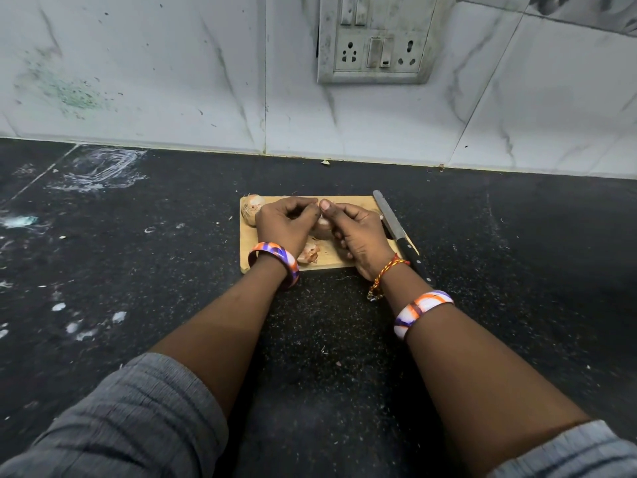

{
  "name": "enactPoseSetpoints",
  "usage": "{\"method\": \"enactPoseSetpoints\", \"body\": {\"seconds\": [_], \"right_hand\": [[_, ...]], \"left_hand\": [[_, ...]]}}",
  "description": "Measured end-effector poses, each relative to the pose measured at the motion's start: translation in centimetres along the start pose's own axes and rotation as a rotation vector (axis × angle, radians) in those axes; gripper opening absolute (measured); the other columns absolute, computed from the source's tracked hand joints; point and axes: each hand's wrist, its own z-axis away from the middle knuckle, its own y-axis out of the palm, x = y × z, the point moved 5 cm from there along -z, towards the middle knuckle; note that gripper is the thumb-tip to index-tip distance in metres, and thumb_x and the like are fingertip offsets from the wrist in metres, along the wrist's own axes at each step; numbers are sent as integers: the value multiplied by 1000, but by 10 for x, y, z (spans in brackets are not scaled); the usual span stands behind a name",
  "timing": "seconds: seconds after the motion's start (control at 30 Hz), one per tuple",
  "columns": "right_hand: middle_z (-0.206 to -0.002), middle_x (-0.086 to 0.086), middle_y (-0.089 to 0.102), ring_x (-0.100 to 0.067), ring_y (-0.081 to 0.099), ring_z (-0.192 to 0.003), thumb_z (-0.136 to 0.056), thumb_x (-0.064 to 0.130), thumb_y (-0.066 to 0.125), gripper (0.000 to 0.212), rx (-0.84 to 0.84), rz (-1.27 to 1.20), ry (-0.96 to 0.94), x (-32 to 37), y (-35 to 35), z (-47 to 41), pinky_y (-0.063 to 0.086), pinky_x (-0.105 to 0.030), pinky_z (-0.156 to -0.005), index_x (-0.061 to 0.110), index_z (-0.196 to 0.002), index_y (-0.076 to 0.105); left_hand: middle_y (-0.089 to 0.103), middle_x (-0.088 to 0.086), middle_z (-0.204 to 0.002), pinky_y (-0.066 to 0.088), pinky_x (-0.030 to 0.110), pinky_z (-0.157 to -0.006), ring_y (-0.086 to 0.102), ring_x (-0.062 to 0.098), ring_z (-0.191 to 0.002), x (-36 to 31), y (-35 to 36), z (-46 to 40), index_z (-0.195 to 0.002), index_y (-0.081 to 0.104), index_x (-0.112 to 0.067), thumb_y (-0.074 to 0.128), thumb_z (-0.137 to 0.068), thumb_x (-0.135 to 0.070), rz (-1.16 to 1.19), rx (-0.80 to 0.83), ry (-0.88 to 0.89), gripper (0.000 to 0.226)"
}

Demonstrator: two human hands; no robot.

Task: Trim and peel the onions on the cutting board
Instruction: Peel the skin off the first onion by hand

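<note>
Onion (322,226), pale and partly skinned, sits mid cutting board (348,201), apparently pinched between the curled left hand (287,224) and right hand (358,236). Another onion (251,208) occupies the board's far-left corner. Knife (401,236) lines the right edge; the dark table (138,253) lies around it.

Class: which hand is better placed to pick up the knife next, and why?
Right. The knife lies along the board's right edge, beside the right hand; the left hand would have to cross over.

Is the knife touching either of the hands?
Apart. The head view shows the knife lying at the cutting board's right edge, a strip of board visible between it and the right hand.
</note>
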Motion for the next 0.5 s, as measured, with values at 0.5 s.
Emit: {"method": "enactPoseSetpoints", "body": {"seconds": [0.5], "right_hand": [[-46,2,33,-3,26,-29,-88,30,59,29,-6,-206,112,-5,-7,0,23,-12,-30,15,-63,57]], "left_hand": [[65,-1,-74,51,9,-61,61,-2,-62,2,3,0,-93,69,-1,66,-77,-2,78,87,-84,16]]}}
